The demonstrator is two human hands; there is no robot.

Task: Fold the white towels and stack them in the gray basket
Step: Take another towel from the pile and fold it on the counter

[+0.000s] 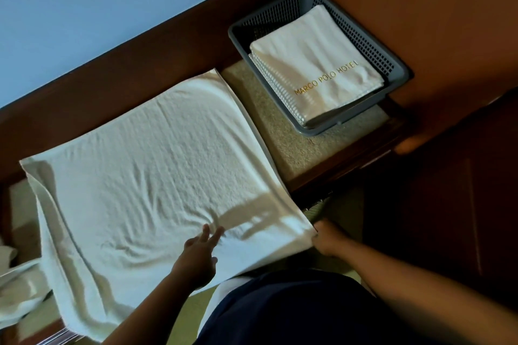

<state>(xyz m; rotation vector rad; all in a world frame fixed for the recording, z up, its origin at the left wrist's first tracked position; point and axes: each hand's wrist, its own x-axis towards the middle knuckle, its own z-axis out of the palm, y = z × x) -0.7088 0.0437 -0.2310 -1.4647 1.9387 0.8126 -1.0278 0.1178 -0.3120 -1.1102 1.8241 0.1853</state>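
L hand (199, 256) presses towel (157, 165), fingers straight; R hand (328, 238) pinches its corner. Mid-fold, I reckon; next I bring that corner across.

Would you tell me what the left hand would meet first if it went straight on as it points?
More of the white towel under the left hand, then likely beige counter before the gray basket.

"MARCO POLO HOTEL", top folded towel (316, 64)
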